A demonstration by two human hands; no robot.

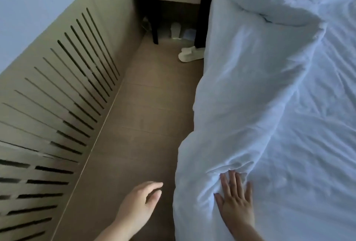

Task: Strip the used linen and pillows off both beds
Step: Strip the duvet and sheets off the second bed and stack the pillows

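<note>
A rumpled white duvet covers the bed on the right and hangs over its left side down to the floor. My right hand lies flat on the duvet near the bed's edge, fingers straight and spread, with a bunch of creased fabric at the fingertips. My left hand hovers over the floor beside the bed, fingers loosely curled, holding nothing. No pillow is visible.
A narrow strip of brown floor runs between the bed and a slatted beige wall panel on the left. A dark-legged nightstand stands at the far end, with white slippers on the floor beside it.
</note>
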